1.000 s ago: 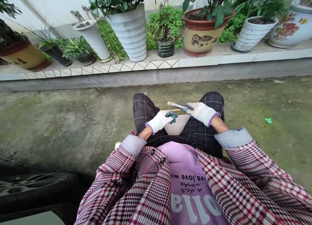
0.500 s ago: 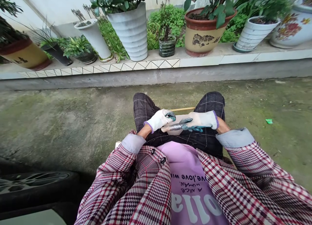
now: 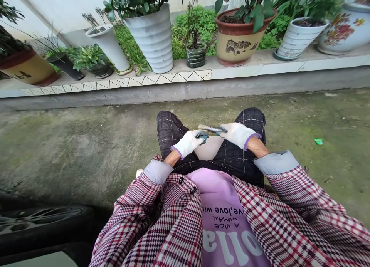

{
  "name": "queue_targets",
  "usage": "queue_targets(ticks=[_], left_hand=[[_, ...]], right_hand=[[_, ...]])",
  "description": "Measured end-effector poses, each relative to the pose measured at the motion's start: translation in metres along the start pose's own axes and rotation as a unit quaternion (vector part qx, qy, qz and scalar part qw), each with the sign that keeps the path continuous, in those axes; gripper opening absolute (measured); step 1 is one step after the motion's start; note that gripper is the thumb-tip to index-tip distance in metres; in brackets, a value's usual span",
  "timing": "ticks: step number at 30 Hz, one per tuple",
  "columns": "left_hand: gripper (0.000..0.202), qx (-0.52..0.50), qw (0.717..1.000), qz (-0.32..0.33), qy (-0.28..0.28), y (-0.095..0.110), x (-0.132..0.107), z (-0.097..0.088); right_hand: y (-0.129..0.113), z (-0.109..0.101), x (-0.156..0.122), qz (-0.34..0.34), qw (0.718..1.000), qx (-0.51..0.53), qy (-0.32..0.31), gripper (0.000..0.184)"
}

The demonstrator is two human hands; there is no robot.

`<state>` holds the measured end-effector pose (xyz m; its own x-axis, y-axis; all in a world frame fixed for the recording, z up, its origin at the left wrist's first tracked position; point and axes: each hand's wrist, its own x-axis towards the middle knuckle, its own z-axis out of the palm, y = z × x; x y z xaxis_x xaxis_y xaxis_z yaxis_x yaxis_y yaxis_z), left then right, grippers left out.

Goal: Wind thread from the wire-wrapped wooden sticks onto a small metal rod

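My right hand (image 3: 235, 134), in a white glove with teal-coated fingers and a purple cuff, is closed around a slim stick (image 3: 213, 129). Silvery winding covers the stick's middle, and its pale blunt end points left. My left hand (image 3: 190, 142), gloved the same way, has its fingers pinched together just below that end. A thin strand seems to run between the left fingertips and the stick, too fine to name. Both hands are above my lap, between my knees, with a pale flat surface (image 3: 212, 148) beneath them.
Potted plants line a low tiled ledge (image 3: 185, 76) ahead, among them a tall white ribbed pot (image 3: 153, 39) and a tan pot with a red rim (image 3: 243, 39). A green wrapper (image 3: 318, 141) lies on the concrete at right. A spoked wheel (image 3: 43, 220) is at lower left.
My right hand has moved up and away from me with the stick, which now lies beyond the left fingers. The yellowish strip seen between my knees no longer shows.
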<state>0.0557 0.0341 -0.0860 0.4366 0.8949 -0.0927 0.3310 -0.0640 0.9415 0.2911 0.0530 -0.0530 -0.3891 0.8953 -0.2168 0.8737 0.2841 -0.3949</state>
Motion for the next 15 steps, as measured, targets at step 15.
queue_targets(ticks=[15], left_hand=[[0.022,0.053,0.997,0.052,-0.03,0.0,0.0,-0.01]], right_hand=[[-0.012,-0.009,-0.019,-0.081,0.902,0.343,-0.25,0.028]])
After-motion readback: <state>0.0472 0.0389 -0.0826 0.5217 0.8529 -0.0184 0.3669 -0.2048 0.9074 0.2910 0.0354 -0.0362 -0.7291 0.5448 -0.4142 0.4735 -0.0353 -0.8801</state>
